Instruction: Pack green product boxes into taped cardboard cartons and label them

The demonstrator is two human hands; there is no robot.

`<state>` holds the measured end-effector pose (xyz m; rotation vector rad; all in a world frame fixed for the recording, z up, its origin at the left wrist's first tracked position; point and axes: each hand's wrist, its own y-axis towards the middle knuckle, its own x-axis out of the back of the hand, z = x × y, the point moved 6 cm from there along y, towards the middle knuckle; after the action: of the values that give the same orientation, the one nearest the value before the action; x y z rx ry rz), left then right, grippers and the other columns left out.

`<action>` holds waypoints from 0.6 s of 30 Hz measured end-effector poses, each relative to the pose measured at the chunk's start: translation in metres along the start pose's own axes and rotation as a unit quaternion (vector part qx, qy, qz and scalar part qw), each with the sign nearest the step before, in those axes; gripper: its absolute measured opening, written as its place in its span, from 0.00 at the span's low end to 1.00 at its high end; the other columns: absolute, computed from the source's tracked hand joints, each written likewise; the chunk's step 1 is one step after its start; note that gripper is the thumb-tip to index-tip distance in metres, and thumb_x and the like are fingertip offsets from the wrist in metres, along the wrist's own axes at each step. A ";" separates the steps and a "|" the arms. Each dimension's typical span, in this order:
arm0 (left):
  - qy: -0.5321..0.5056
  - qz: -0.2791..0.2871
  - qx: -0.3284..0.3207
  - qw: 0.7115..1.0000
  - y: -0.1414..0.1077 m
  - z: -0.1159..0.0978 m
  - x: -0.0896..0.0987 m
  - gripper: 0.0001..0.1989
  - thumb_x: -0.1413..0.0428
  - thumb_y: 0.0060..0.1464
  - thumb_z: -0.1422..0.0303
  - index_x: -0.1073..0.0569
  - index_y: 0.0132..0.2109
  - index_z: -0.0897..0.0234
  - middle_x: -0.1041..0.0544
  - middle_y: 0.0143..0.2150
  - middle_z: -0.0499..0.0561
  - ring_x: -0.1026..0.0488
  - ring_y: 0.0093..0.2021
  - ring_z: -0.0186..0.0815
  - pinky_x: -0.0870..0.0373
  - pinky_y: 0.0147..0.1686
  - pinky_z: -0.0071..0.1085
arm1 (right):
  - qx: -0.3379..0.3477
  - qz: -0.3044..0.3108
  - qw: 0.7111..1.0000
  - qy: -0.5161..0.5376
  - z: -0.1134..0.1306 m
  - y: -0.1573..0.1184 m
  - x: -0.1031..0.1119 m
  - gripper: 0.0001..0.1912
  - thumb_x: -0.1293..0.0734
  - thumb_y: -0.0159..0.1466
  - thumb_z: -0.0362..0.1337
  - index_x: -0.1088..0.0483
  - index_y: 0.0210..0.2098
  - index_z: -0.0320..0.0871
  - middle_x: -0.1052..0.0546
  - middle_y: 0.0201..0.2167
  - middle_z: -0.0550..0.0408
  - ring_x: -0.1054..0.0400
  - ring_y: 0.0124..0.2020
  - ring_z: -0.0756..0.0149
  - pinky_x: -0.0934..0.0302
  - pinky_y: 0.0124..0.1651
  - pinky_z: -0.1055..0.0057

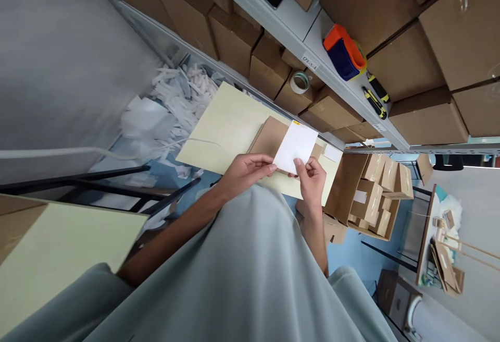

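Observation:
A white rectangular sheet [296,145], with a small yellow-orange mark at its far edge, is held over a flat brown cardboard box [270,136]. My right hand [311,179] is closed on the sheet's near right corner, thumb on top. At its near left corner, the fingertips of my left hand [249,173] pinch the edge. The box lies on a pale yellow tabletop [219,123]. Just right of the sheet, another white label-like piece [332,153] lies near the table's end.
Shelves with cardboard boxes [406,65] run along the far side, holding a tape dispenser [346,52], two cutters [375,97] and a tape roll [300,82]. Scrap paper [172,102] piles up at left. A large carton [347,180] of smaller boxes stands at right.

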<state>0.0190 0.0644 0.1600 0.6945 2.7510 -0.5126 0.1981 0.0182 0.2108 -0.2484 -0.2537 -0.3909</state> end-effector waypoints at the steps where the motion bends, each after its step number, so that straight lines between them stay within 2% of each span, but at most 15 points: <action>1: 0.008 -0.002 -0.010 1.000 -0.002 -0.005 0.004 0.20 0.31 0.55 0.49 0.15 0.40 0.62 0.16 0.37 0.53 0.21 0.36 0.38 0.24 0.38 0.33 | 0.001 -0.003 1.000 -0.006 0.003 -0.001 -0.003 0.27 0.25 0.64 0.63 0.32 0.29 0.48 0.33 0.23 0.64 0.34 0.23 0.69 0.31 0.32 0.68; 6: 0.071 -0.015 -0.081 0.994 -0.007 -0.025 0.023 0.14 0.35 0.58 0.55 0.18 0.37 0.63 0.17 0.36 0.52 0.24 0.35 0.36 0.27 0.37 0.31 | -0.001 0.001 0.999 -0.051 0.012 -0.006 -0.017 0.25 0.27 0.65 0.63 0.26 0.35 0.47 0.25 0.28 0.59 0.31 0.29 0.65 0.32 0.33 0.68; 9: 0.131 -0.025 -0.125 0.983 -0.010 -0.033 0.030 0.11 0.38 0.60 0.59 0.21 0.34 0.62 0.20 0.32 0.49 0.28 0.31 0.33 0.30 0.34 0.30 | -0.009 0.002 0.999 -0.052 0.013 -0.006 -0.025 0.25 0.25 0.63 0.62 0.23 0.38 0.45 0.20 0.33 0.54 0.28 0.35 0.62 0.32 0.37 0.67; 11: 0.163 -0.023 -0.138 0.977 -0.013 -0.036 0.032 0.11 0.39 0.60 0.61 0.22 0.33 0.62 0.21 0.31 0.48 0.30 0.29 0.31 0.31 0.33 0.29 | -0.017 -0.005 0.999 -0.052 0.012 -0.005 -0.031 0.25 0.23 0.60 0.60 0.22 0.37 0.43 0.19 0.33 0.53 0.28 0.35 0.61 0.32 0.38 0.66; 14: 0.166 -0.024 -0.124 0.978 -0.015 -0.036 0.035 0.11 0.38 0.60 0.59 0.20 0.34 0.61 0.21 0.31 0.48 0.30 0.30 0.32 0.30 0.34 0.29 | -0.013 -0.018 0.997 -0.068 0.011 -0.006 -0.035 0.24 0.23 0.60 0.59 0.23 0.34 0.43 0.19 0.31 0.54 0.29 0.33 0.62 0.33 0.36 0.66; 18: 0.093 -0.002 -0.074 0.993 -0.018 -0.033 0.035 0.16 0.35 0.58 0.52 0.17 0.36 0.61 0.18 0.36 0.51 0.24 0.35 0.37 0.24 0.38 0.32 | 0.003 -0.043 0.996 -0.079 0.016 -0.011 -0.034 0.25 0.24 0.62 0.61 0.24 0.34 0.44 0.19 0.32 0.53 0.28 0.35 0.61 0.31 0.37 0.65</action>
<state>-0.0250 0.0768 0.1830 0.7335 2.9266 -0.2508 0.1604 0.0246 0.2186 -0.2634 -0.4218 -0.4552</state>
